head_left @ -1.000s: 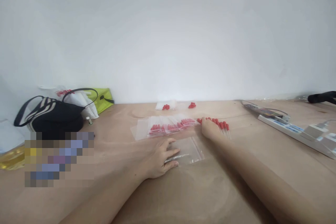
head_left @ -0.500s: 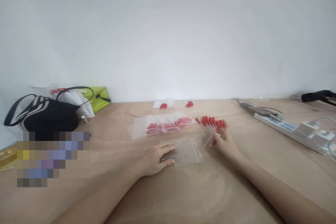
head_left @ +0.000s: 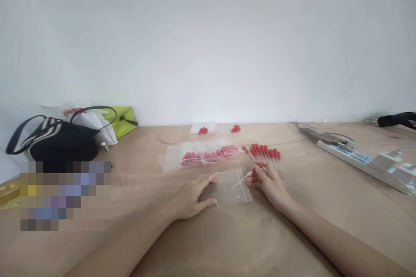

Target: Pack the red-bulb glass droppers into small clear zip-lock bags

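Note:
A clear zip bag point(head_left: 224, 190) lies flat on the table in front of me. My left hand point(head_left: 193, 197) rests on its left end, thumb and fingers spread. Between the fingertips of my right hand point(head_left: 268, 181) is a glass dropper with a red rubber bulb point(head_left: 258, 166). The dropper's thin tip points left, over the zip end of the bag; whether it is inside I cannot tell. Just behind that hand, several more red-bulbed droppers point(head_left: 264, 151) lie fanned out side by side. A row of overlapping zip bags point(head_left: 208, 153) with red-bulbed droppers inside lies beyond the left hand.
Two small heaps of red bulbs point(head_left: 203, 130) lie near the wall, one by a clear bag. At right are a power strip point(head_left: 344, 151) with chargers and a phone point(head_left: 323, 135). A black bag point(head_left: 61, 143) and a yellow-green bag point(head_left: 123, 121) stand at left.
My right hand has moved left and nearer from the fanned droppers, bringing one dropper to the zip end of the bag. The left hand has stayed in place.

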`<action>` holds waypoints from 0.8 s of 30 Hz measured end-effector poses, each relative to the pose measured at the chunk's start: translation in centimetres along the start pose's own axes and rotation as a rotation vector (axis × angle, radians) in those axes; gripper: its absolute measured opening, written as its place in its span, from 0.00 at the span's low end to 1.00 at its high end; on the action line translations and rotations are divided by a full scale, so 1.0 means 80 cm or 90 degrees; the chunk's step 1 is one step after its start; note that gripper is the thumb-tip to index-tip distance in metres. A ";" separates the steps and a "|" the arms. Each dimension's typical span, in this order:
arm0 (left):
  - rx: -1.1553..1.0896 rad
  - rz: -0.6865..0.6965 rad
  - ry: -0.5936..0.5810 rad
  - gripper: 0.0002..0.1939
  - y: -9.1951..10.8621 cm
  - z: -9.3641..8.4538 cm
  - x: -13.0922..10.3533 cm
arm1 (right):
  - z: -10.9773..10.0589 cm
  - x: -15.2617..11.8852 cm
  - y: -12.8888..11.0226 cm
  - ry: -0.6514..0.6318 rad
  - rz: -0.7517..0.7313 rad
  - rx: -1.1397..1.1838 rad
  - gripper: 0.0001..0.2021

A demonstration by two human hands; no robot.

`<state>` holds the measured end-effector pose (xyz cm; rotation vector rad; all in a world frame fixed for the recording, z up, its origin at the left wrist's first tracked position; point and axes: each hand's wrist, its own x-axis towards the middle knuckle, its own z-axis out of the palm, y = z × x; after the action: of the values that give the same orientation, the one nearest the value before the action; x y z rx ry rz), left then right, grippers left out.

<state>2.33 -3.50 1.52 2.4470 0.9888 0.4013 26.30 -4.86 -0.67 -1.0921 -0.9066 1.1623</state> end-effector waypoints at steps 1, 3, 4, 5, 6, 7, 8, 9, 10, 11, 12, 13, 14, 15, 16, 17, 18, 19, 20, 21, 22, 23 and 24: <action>-0.001 0.000 0.000 0.31 0.000 0.000 0.000 | 0.000 -0.002 -0.002 -0.029 0.018 0.001 0.20; -0.003 -0.002 -0.003 0.31 -0.001 0.000 0.000 | -0.002 -0.003 -0.006 -0.093 0.036 -0.028 0.18; -0.002 -0.003 -0.005 0.30 -0.002 0.000 0.000 | -0.003 -0.002 -0.007 -0.126 0.036 -0.054 0.17; -0.001 -0.004 -0.008 0.30 -0.003 0.001 0.000 | -0.005 -0.001 -0.007 -0.155 0.033 -0.083 0.17; -0.001 -0.004 -0.009 0.30 -0.003 0.001 0.000 | -0.006 0.000 -0.006 -0.178 0.025 -0.108 0.17; -0.001 -0.003 -0.009 0.30 -0.004 0.001 0.000 | -0.008 0.001 -0.005 -0.195 0.016 -0.130 0.17; -0.003 0.000 -0.009 0.30 -0.005 0.001 0.000 | -0.008 0.001 -0.003 -0.207 0.006 -0.147 0.17; -0.005 0.002 -0.007 0.29 -0.005 0.002 0.000 | -0.008 0.002 -0.001 -0.218 -0.003 -0.165 0.17; -0.006 0.003 -0.006 0.29 -0.005 0.002 0.000 | -0.008 0.002 0.002 -0.229 -0.011 -0.185 0.17; -0.006 0.004 -0.004 0.29 -0.005 0.002 0.001 | -0.007 0.002 0.004 -0.239 -0.017 -0.210 0.17; -0.006 0.005 -0.003 0.28 -0.005 0.002 0.001 | -0.006 0.001 0.005 -0.247 -0.021 -0.240 0.16; -0.005 0.005 -0.003 0.28 -0.004 0.001 0.001 | -0.005 0.000 0.006 -0.254 -0.027 -0.277 0.15; -0.004 0.005 -0.004 0.28 -0.003 0.001 0.001 | -0.004 -0.001 0.006 -0.265 -0.039 -0.315 0.14; -0.003 0.006 -0.004 0.27 -0.002 0.001 0.001 | -0.003 -0.002 0.006 -0.282 -0.061 -0.353 0.13; -0.003 0.007 -0.005 0.27 -0.002 0.000 0.001 | -0.003 -0.002 0.004 -0.305 -0.092 -0.390 0.11; -0.004 0.009 -0.005 0.27 -0.001 0.000 0.001 | -0.004 -0.002 0.002 -0.333 -0.126 -0.422 0.11; -0.003 0.011 -0.004 0.27 -0.001 0.000 0.000 | -0.006 -0.001 -0.001 -0.364 -0.158 -0.449 0.12; -0.002 0.014 -0.003 0.26 -0.001 0.000 0.000 | -0.009 0.001 -0.005 -0.391 -0.177 -0.471 0.14; 0.000 0.016 -0.002 0.26 -0.001 0.000 0.000 | -0.012 0.005 -0.008 -0.405 -0.182 -0.490 0.14; 0.002 0.018 -0.001 0.25 -0.002 0.001 0.000 | -0.016 0.011 -0.012 -0.398 -0.176 -0.514 0.13; 0.005 0.021 0.004 0.24 -0.003 0.001 0.000 | -0.019 0.018 -0.016 -0.368 -0.169 -0.546 0.12; 0.006 0.026 0.013 0.23 -0.004 0.002 0.001 | -0.023 0.027 -0.019 -0.314 -0.170 -0.589 0.10; 0.007 0.035 0.026 0.21 -0.005 0.003 0.001 | -0.025 0.036 -0.023 -0.240 -0.180 -0.639 0.08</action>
<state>2.24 -3.21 1.13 2.4902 0.9433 0.4663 29.16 -2.45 0.60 -1.4655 -1.9902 0.6493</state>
